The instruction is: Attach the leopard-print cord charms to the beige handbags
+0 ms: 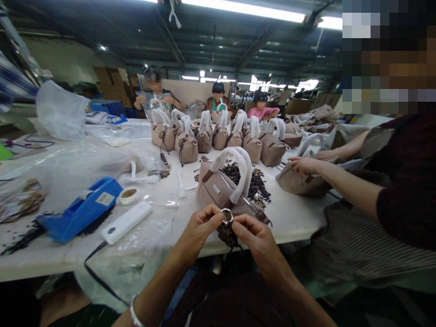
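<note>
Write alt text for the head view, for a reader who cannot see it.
The person's left hand and right hand pinch a metal ring with a dark chain hanging below it, at the edge of a white table. Beyond lies a taupe handbag with wrapped handles, a blue tape dispenser to its left; a co-worker's hand rests on another handbag.

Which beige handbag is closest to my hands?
The tilted handbag just beyond your left hand and right hand, beside the chain pile; the other handbags stand farther back or under a co-worker's hands.
</note>
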The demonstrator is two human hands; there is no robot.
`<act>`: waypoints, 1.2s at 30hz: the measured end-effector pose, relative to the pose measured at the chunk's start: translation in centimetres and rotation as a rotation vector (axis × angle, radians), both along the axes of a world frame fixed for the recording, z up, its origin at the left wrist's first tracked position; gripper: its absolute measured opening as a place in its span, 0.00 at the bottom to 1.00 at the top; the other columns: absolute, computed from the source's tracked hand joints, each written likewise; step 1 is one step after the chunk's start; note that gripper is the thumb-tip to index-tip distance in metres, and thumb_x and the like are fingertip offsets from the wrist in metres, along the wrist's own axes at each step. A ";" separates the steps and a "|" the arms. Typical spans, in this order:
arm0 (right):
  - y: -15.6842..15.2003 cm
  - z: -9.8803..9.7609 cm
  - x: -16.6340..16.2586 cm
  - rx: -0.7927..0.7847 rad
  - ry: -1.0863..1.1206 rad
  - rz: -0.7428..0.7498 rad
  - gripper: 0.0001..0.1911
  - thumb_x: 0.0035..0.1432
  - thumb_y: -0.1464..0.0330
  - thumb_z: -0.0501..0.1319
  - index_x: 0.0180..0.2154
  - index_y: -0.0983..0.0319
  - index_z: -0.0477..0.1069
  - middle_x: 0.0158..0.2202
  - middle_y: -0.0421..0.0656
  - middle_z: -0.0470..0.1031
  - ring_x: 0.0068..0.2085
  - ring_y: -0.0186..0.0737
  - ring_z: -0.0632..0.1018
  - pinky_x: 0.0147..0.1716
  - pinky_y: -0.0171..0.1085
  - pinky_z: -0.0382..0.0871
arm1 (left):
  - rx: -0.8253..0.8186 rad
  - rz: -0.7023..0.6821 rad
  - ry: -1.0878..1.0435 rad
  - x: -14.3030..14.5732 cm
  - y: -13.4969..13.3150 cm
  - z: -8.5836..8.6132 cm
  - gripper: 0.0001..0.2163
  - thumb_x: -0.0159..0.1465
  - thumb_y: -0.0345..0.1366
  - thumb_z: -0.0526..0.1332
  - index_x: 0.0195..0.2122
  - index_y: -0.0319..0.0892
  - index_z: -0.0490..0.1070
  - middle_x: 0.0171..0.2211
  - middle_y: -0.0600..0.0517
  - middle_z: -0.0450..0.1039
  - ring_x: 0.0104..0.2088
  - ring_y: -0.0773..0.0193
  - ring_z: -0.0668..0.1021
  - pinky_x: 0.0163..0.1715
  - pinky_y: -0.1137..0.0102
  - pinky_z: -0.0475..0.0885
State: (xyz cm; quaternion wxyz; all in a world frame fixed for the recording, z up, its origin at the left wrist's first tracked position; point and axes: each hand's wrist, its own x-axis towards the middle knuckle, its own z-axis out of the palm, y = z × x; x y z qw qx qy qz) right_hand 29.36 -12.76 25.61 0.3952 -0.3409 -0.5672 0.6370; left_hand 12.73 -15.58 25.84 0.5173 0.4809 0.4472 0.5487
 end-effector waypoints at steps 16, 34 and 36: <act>-0.1 -0.3 -1.4 0.107 -0.025 -0.077 0.15 0.51 0.64 0.67 0.40 0.60 0.68 0.33 0.39 0.77 0.34 0.38 0.77 0.33 0.35 0.71 | 0.182 0.138 0.378 0.9 -0.3 1.1 0.10 0.65 0.40 0.57 0.29 0.41 0.68 0.31 0.53 0.67 0.35 0.64 0.71 0.37 0.70 0.65; 0.2 1.8 0.0 0.330 -0.249 -0.100 0.11 0.54 0.66 0.65 0.40 0.60 0.70 0.35 0.41 0.75 0.35 0.37 0.75 0.36 0.36 0.70 | 0.017 0.116 -0.120 1.6 0.1 -0.6 0.13 0.63 0.44 0.60 0.28 0.41 0.63 0.28 0.56 0.66 0.31 0.68 0.68 0.35 0.72 0.64; 0.4 2.1 0.1 0.189 -0.175 -0.032 0.12 0.54 0.61 0.65 0.38 0.61 0.71 0.31 0.40 0.73 0.30 0.35 0.73 0.30 0.34 0.68 | 0.011 0.090 -0.120 1.6 0.0 -0.5 0.13 0.63 0.44 0.60 0.29 0.41 0.63 0.28 0.55 0.67 0.31 0.67 0.68 0.35 0.72 0.64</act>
